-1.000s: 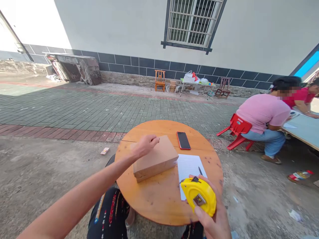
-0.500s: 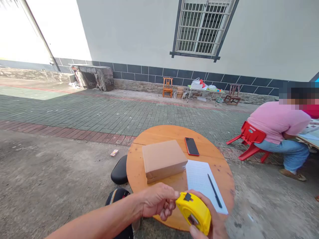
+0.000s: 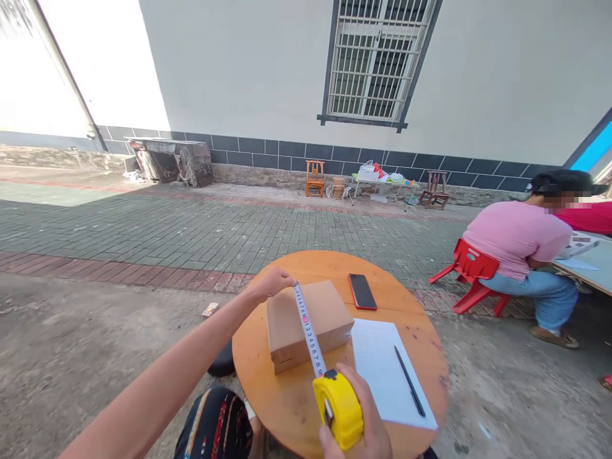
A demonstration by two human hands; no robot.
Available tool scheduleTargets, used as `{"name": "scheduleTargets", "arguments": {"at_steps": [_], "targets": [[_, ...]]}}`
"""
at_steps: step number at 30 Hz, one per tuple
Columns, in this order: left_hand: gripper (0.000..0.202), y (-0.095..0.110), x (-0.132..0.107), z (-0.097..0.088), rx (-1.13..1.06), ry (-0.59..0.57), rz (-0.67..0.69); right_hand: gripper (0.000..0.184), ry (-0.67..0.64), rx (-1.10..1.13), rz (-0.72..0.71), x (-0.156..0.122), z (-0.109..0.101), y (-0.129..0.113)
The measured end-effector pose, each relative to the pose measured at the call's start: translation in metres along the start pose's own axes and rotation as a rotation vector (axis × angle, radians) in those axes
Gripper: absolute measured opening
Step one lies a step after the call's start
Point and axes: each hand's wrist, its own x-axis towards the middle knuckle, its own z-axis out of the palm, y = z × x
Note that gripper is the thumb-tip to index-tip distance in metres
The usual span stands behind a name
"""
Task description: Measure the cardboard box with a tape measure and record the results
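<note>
My right hand (image 3: 366, 417) grips a yellow tape measure (image 3: 340, 408) near the front of the round wooden table (image 3: 287, 414). Its white blade (image 3: 308, 328) runs out over the top of a brown cardboard box (image 3: 327, 309) towards the box's far edge. There my left hand (image 3: 275, 284) pinches the blade's end between thumb and fingers. Right of the box lies a sheet of white paper (image 3: 377, 347) with a black pen (image 3: 410, 381) on it. A red-edged phone (image 3: 362, 291) rests behind the paper.
A person in a pink shirt (image 3: 516, 233) sits on a red plastic chair (image 3: 473, 271) at another table to the right. Along the far wall stand a wooden chair (image 3: 315, 178) and a cluttered small table (image 3: 382, 178). A dark seat (image 3: 222, 360) is left of my table.
My left hand has moved forward to the box's far edge, drawing the blade out of the tape measure and across the box top. My right hand has shifted slightly left.
</note>
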Motion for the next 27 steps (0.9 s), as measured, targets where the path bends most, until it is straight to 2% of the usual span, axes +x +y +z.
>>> {"name": "scheduleTargets", "arguments": {"at_steps": [4,9,13,19,27], "targets": [[0.028,-0.011,0.022,0.019,0.091,-0.005,0.0,0.071,-0.041,-0.072,-0.006,0.005,0.016,-0.009],[0.032,-0.024,0.033,0.032,0.162,0.009,-0.028,0.057,-0.021,-0.078,0.086,0.013,0.013,0.0],[0.033,-0.024,0.026,0.04,0.195,0.055,-0.02,0.052,0.015,-0.063,0.117,0.018,0.008,0.011],[0.031,-0.019,0.01,0.044,0.205,0.093,0.02,0.054,-0.053,-0.062,0.142,0.014,0.0,0.017],[0.03,-0.021,0.015,0.043,0.175,0.094,0.027,0.056,-0.105,-0.077,0.124,0.006,-0.007,0.016]]}}
